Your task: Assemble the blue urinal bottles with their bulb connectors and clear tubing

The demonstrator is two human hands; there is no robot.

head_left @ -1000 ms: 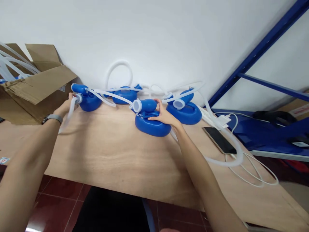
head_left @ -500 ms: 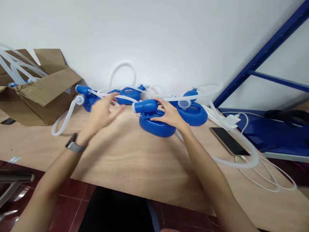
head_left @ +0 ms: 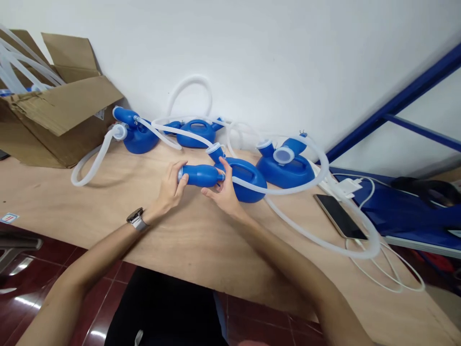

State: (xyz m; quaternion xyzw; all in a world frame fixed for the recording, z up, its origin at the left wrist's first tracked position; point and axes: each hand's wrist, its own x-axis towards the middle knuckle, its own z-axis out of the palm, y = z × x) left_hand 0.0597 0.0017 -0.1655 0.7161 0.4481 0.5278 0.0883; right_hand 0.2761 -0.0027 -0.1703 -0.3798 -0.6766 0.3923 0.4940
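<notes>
A blue urinal funnel with a white-rimmed end lies sideways between my hands above the table. My left hand is wrapped round its rimmed left end. At the narrow right end, my right hand closes its fingers round the joint, where a translucent white hose comes off to the right. Just behind the right hand sits a blue handled urinal bottle, its neck pointing up to the left; the hand hides part of it.
More blue bottles with hoses stand along the wall: a left one, a middle one and a right one. A cardboard box full of hoses is at left. A phone, white cables and a blue metal frame are at right.
My left hand has come right and taken hold of the funnel's rimmed end. The funnel has come off the bottle's top towards me, and my right hand has shifted to its narrow end.
</notes>
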